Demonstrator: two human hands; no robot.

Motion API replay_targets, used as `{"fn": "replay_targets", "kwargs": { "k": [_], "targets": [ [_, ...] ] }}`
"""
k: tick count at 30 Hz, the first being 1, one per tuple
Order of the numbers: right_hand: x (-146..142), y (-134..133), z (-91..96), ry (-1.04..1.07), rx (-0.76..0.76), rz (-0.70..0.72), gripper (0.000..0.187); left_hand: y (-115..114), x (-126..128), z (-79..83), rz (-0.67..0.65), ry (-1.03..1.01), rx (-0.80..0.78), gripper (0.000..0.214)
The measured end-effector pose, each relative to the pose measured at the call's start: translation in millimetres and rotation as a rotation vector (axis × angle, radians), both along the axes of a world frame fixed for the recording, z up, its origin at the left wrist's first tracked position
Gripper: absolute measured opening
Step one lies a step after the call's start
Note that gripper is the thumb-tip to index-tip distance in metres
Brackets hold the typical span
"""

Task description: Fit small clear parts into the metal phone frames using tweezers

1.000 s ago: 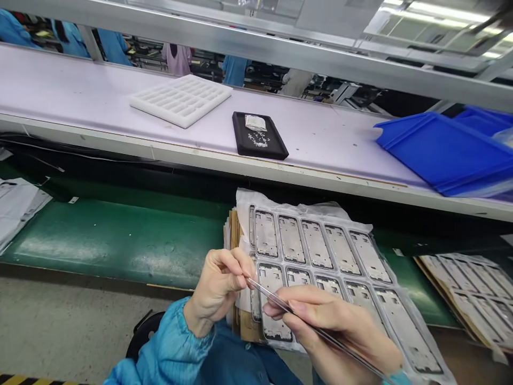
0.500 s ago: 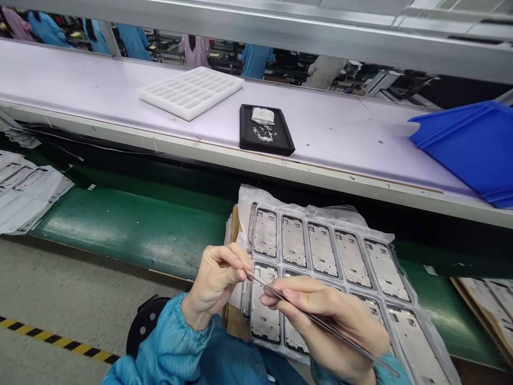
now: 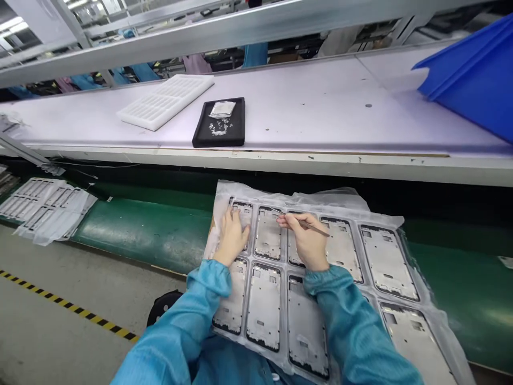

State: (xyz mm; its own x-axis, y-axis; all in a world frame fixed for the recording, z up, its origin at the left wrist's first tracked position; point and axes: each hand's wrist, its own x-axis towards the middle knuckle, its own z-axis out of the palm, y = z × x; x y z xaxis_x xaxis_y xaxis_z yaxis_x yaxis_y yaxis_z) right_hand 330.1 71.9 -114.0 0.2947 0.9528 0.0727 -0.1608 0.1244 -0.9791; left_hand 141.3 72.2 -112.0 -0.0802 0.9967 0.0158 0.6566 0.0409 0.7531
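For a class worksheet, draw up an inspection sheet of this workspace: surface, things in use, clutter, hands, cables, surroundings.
Surface: green bench in front; pale shelf above it, with small dark marks.
Things in use: clear tray of rectangular metal frames; slim metal tool.
Clutter: on the shelf, black tray bearing a white pouch and small clear pieces; white slotted tray; blue plastic item.
Hands: left hand over the top-left frame, grip unclear; right hand holding the tool.
Cables: thin line under the shelf edge at picture left, possibly a cable.
Surroundings: yellow-black floor tape; people in blue and pink beyond the shelf.
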Motion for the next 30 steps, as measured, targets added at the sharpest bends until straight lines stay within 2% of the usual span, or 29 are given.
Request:
{"fn": "replay_targets", "kwargs": {
  "k": [3, 6, 9, 11, 13, 17, 20, 22, 25, 27, 30],
  "targets": [
    [13, 16, -47.7, 0.095, -0.08, 0.004, 0.04, 14, 26, -30.8, -0.006, 0.459, -0.103, 0.064],
    [13, 16, -64.6, 0.143, -0.094, 0.026, 0.038, 16, 31, -34.6, -0.037, 0.646, -0.177, 0.069],
    [12, 13, -63.4, 0.167, -0.098, 0.026, 0.036, 17, 12, -18.9, -0.085, 0.576, -0.164, 0.071],
    [12, 11, -60.9, 0.171, -0.105, 0.026, 0.036, 17, -7, -8.8, -0.055, 0.407, -0.107, 0.068],
    [13, 9, -58.6, 0.172, -0.109, 0.037, 0.037, 13, -24, -7.5, -0.019, 0.239, -0.03, 0.061],
    [8, 14, -48.6, 0.146, -0.107, 0.058, 0.039, 2, -38, -33.7, -0.128, 0.144, 0.094, 0.055],
    [-6, 38, -36.4, 0.084, -0.082, 0.173, 0.042, 7, -40, -52.9, -0.066, 0.193, 0.212, 0.059],
    [-20, 61, -31.8, 0.052, -0.064, 0.275, 0.047, 20, -42, -56.6, -0.06, 0.242, 0.226, 0.056],
    [-42, 88, -36.8, 0.033, -0.069, 0.392, 0.052, 43, -45, -54.8, -0.175, 0.302, 0.123, 0.046],
    [-50, 94, -46.1, 0.011, -0.086, 0.436, 0.052, 51, -45, -54.3, -0.215, 0.327, 0.089, 0.044],
    [-51, 89, -59.4, -0.028, -0.103, 0.454, 0.048, 51, -43, -56.4, -0.23, 0.351, 0.104, 0.042]
  ]
}}
